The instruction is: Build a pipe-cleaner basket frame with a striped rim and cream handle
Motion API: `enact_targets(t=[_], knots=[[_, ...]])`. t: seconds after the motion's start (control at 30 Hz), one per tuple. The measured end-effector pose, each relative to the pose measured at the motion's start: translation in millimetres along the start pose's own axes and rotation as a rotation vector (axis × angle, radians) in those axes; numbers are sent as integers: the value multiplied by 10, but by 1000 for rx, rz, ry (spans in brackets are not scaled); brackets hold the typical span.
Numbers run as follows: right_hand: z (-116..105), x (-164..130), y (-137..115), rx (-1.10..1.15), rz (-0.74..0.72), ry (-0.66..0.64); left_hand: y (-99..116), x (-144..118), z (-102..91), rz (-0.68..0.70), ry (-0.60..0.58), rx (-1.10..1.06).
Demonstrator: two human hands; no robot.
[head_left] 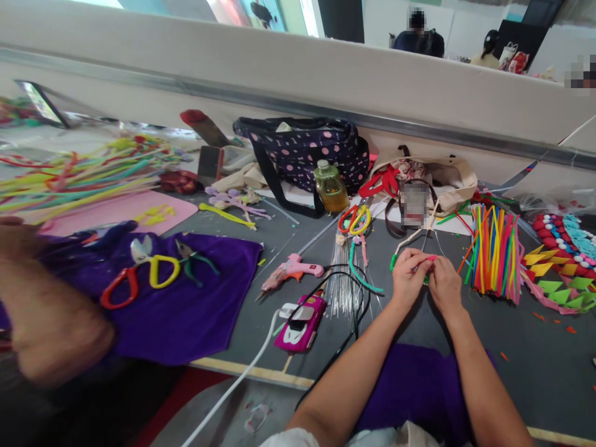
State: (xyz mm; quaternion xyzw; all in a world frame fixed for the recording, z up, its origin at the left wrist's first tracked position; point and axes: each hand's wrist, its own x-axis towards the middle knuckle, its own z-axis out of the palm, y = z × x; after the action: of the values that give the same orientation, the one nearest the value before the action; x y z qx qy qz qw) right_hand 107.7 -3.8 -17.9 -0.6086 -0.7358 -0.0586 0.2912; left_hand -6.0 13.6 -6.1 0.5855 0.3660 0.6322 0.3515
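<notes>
Both hands meet in the middle of the grey bench, pretty much touching each other. The left hand and right hand each have their grip pinched on the same little pipe-cleaner piece, pink with a bit of green poking out, held just above the bench surface. What shape it's twisted into is hard to say, the fingers cover most of it.

Just right of the hands there's a fat bundle of coloured pipe cleaners, and past that a pile of felt triangles in yellow and green. Left of the hands: a bunch of thin wires, a pink glue gun, and a pink phone with cables running to it. Further left, red-and-yellow scissors lie on a purple cloth. A polka-dot bag and a small bottle sit at the back. A blurry arm of someone else shows at the far left.
</notes>
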Motion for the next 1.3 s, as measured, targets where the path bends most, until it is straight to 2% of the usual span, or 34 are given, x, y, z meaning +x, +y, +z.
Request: enact_targets(t=[0.63,1.03,1.17,1.3], knots=[[-50,6,-29,-37,-26,-49,-68,35,0,-165,-24,-248],[-31,1,-21,-61,-45,-57,-62,40,9,-141,-54,-255],[-129,11,-16,86,-24,-39,-53,49,-3,-165,-50,-248],[-269,39,0,414,66,88,-40,47,-8,-273,-62,-301]])
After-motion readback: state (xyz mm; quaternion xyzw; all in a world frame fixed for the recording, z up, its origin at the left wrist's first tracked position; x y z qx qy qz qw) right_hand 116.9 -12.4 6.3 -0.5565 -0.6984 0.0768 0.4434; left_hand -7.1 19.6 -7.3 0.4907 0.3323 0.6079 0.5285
